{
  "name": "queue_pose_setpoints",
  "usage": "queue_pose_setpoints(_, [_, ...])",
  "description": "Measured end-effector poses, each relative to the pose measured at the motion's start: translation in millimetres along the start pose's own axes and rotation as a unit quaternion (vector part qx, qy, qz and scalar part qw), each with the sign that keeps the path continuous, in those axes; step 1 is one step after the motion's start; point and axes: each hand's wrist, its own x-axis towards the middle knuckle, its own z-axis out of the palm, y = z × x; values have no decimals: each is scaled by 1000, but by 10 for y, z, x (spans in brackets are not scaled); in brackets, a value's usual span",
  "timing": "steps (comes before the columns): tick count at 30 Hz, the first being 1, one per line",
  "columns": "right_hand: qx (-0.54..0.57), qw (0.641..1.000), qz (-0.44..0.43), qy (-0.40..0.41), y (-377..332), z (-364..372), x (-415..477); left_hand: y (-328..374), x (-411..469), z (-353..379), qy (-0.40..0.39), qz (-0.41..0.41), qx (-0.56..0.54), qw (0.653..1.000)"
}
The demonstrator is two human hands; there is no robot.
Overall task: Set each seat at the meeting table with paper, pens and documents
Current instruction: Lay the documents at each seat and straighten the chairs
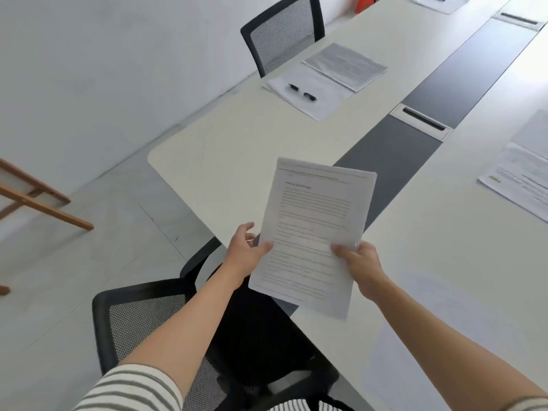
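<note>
**Two hands hold one printed document above the table's near end**

Both hands hold the same document (314, 229), a few printed sheets held in the air, tilted, over the near corner of the white table (237, 149). The left hand (246, 250) pinches its left edge, thumb pressed on the printed face. The other fingers are curled behind, with one lifted clear of the paper. The right hand (360, 264) grips the right edge at about 3 o'clock from the left hand. Its thumb is clamped on the front and its fingers are hidden behind the sheets.

At 12 o'clock from the held document, one seat is laid. There a blank paper (323, 105) lies on the table with a second printed document (345, 65) overlapping its far side. On the blank paper lie two short black pieces in a line (310, 97); whether these are one pen or two cannot be told. A black mesh chair (281, 31) stands just behind that place, at 11 o'clock.

At 2 o'clock, across the table's dark centre strip (391, 161), more printed papers (522, 170) lie near the frame's edge. A second mesh chair (142, 321) stands at 7 o'clock, under the left forearm. A wooden frame (38, 200) stands on the floor at 9 o'clock.
</note>
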Motion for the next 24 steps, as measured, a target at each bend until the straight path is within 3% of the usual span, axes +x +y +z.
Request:
queue_pose_setpoints(7, [-33, 993, -109, -18, -115, -63, -135, 225, 77, -92, -50, 60, -69, 995])
queue_pose_setpoints(13, [-88, 992, -80, -33, 47, -161, -120, 75, 77, 173, -40, 65, 43, 996])
queue_pose_setpoints(17, [-130, 987, -94, 30, 88, -118, 36, 117, 99, 219, -37, 52, 43, 997])
queue_pose_setpoints(20, [-128, 989, -45, 63, 42, -59, 206, 105, 135, 116, 9, 65, 76, 995])
queue_pose_setpoints(24, [-53, 991, 102, 63, 148, 112, 486, -116, 60, -66, 58, 35, 178, 982])
